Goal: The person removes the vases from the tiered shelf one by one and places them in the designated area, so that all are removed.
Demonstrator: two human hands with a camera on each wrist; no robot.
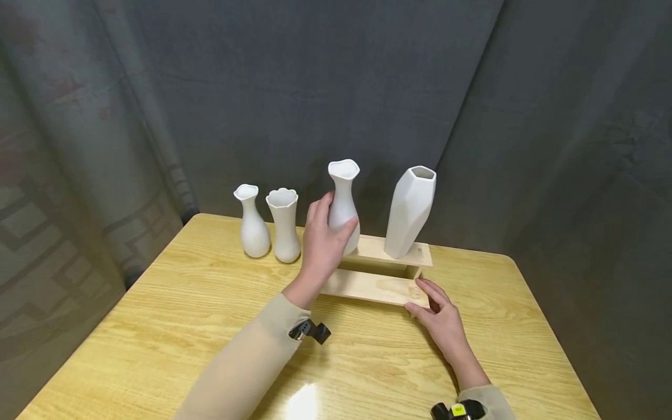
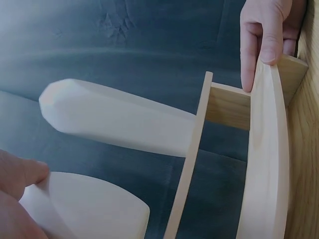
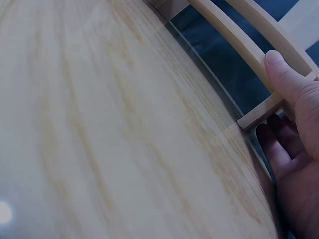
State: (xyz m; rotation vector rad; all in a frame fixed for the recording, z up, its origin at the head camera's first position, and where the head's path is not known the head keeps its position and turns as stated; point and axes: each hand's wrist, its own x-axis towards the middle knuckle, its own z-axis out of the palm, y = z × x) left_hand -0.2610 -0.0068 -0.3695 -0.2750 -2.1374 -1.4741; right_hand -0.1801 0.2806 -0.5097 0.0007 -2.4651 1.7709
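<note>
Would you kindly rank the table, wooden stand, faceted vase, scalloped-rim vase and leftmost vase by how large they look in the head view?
1. Table
2. Wooden stand
3. Faceted vase
4. Scalloped-rim vase and leftmost vase: too alike to rank.

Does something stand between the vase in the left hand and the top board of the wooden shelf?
Nothing visible: only a gap separates the held vase from the top board. The angular vase stands at that board's right end, not between them.
</note>
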